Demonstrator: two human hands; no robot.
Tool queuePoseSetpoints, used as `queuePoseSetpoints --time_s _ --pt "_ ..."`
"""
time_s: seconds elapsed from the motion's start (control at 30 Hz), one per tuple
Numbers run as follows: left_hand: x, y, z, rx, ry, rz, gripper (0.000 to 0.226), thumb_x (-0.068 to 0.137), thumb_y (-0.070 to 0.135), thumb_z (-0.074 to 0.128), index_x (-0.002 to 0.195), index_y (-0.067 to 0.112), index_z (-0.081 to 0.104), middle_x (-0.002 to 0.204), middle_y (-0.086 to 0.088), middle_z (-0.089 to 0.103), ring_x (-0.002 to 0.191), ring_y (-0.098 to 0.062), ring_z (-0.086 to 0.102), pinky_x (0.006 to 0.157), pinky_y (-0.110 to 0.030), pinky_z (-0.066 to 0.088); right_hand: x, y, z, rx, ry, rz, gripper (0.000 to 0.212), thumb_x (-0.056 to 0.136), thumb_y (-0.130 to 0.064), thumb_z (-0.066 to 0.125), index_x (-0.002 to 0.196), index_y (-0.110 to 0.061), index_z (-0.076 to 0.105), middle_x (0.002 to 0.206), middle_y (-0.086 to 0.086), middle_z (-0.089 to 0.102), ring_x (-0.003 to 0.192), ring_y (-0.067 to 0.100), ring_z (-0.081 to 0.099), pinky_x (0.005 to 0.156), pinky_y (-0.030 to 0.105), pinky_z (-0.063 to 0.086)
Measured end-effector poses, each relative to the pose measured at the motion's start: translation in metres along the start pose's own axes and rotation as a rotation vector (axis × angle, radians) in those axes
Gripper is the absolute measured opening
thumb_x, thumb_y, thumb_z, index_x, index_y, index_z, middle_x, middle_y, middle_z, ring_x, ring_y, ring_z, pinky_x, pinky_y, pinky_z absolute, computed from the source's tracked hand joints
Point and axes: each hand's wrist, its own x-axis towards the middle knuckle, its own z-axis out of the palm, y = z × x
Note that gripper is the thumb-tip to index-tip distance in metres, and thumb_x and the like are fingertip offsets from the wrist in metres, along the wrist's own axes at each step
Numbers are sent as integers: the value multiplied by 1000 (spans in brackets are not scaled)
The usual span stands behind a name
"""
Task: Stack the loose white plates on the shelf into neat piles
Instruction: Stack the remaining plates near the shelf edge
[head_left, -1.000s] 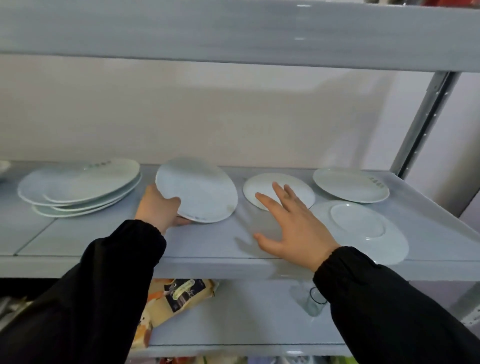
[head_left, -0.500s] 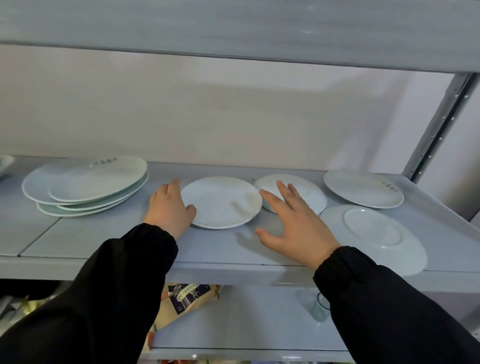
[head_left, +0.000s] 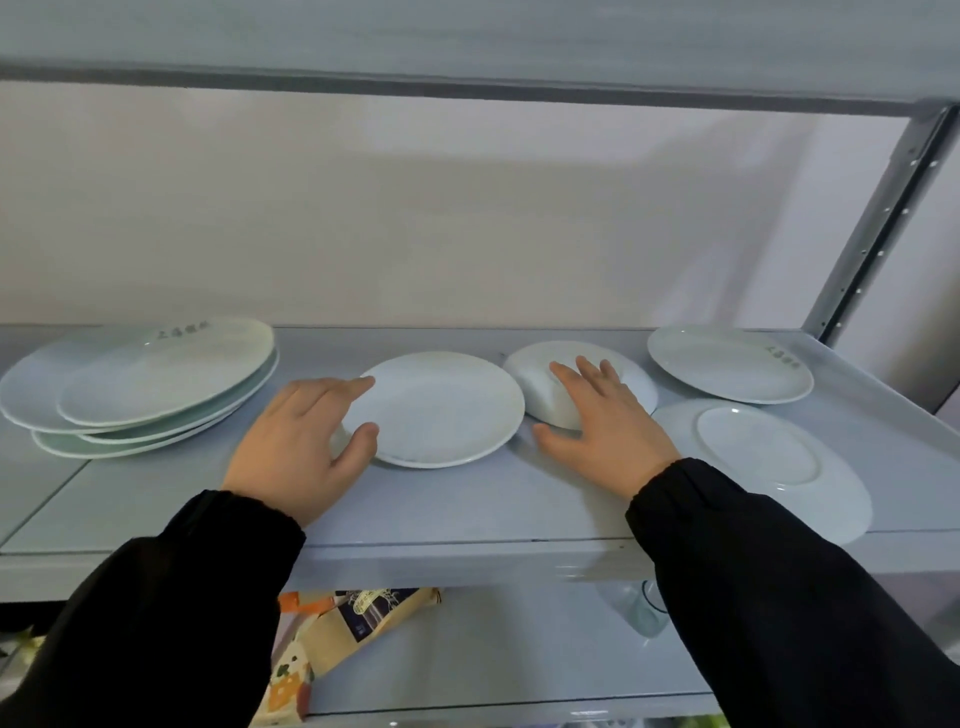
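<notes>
An untidy pile of white plates (head_left: 140, 384) lies at the left of the grey shelf (head_left: 467, 556). A single white plate (head_left: 447, 410) lies flat in the middle. My left hand (head_left: 301, 447) rests at its left rim, fingers apart, thumb and forefinger touching the edge. Right of it is a smaller white plate (head_left: 530, 374), its near edge tipped up. My right hand (head_left: 602, 421) lies over it, fingers on top and thumb at the near edge. Another plate (head_left: 727, 364) sits at the back right. A large plate (head_left: 758, 457) lies upside down at the front right.
The upper shelf board (head_left: 467, 41) hangs close overhead and a metal upright (head_left: 883, 223) stands at the right. On the lower shelf lie a printed bag (head_left: 353, 623) and a clear glass (head_left: 639, 613). A wall closes the back.
My left hand laid the tilted plate flat in the middle of the shelf and now rests at its rim. My right hand moved forward onto the smaller plate and tipped it.
</notes>
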Motion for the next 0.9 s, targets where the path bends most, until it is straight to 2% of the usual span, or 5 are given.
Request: queuePoseSetpoints --time_s 0.17,0.43,0.63,0.77,0.9 --pt "1 -4 3 23 0 44 57 87 44 43 128 11 62 114 -10 66 110 -32 56 96 -41 42 -31 14 -17 -116 98 -80 78 85 -64 45 155 -34 28 164 1 19 152 20 2 123 40 5" --pt "1 -6 10 66 -15 127 58 88 49 43 131 14 59 113 -11 67 108 -31 54 95 -43 41 -90 56 -39 -318 -98 175 102 72 -94 17 157 -39 13 167 5 2 153 22 -2 122 42 4" --pt "3 -2 10 112 -65 138 64 88 52 38 132 11 59 116 -15 67 110 -37 55 96 -47 40 -110 50 -40 -329 -86 133 115 61 -103 13 156 -39 19 166 8 8 152 21 5 120 35 7" --pt "3 3 9 137 -55 118 66 87 52 36 132 10 60 119 -17 66 112 -38 55 98 -48 40 -122 47 -39 -340 -111 69 114 60 -101 24 156 -39 16 166 5 7 152 20 4 121 35 7" --pt "2 5 8 141 -74 127 65 87 50 36 131 9 60 120 -19 66 112 -39 55 98 -48 40 -130 48 -37 -436 -122 -7 85 87 -67 51 157 -36 13 166 9 9 152 24 9 120 34 10"
